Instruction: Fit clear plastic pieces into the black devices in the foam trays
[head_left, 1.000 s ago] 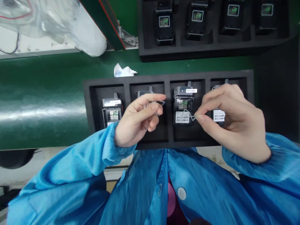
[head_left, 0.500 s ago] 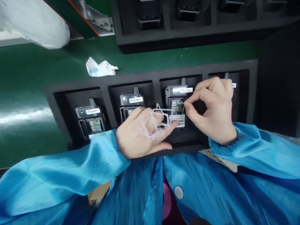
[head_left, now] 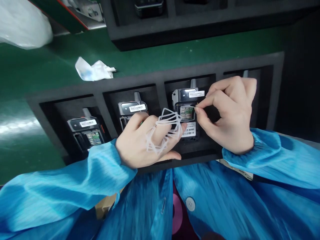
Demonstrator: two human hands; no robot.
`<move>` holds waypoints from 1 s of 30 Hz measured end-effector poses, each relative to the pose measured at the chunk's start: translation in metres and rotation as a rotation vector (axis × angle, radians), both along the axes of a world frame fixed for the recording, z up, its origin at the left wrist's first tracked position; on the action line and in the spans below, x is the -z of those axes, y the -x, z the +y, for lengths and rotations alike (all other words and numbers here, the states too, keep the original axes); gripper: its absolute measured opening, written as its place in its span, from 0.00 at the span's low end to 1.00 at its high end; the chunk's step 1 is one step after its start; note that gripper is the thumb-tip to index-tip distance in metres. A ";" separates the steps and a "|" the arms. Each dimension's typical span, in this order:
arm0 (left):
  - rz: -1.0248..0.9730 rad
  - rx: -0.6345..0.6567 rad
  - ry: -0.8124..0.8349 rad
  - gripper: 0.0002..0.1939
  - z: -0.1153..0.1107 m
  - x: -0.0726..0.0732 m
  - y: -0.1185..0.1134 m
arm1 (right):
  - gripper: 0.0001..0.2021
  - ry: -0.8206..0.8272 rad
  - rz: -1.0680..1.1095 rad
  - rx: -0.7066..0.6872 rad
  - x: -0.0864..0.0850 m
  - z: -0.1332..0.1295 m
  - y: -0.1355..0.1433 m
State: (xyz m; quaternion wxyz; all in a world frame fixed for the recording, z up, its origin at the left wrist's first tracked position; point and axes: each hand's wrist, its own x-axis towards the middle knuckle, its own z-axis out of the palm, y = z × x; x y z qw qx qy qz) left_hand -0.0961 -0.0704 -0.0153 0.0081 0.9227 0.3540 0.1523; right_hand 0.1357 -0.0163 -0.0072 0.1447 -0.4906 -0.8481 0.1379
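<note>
Tight between the left hand and right hand: just a narrow gap over the open device, crowded by loose white bands on the left and a thin strand on the right. Ahead of the left hand, hemmed in by a divider and the neighboring device. Beyond the rim of the near tray, passable along a bare strip of counter, then walled off by the far tray. Ahead-left of the left hand, partly blocked by crumpled paper. Farther left, past the leftmost device, open over bare counter.
</note>
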 end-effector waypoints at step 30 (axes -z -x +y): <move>0.044 -0.036 0.047 0.39 0.004 0.001 -0.003 | 0.11 -0.163 -0.188 -0.389 -0.012 -0.011 -0.029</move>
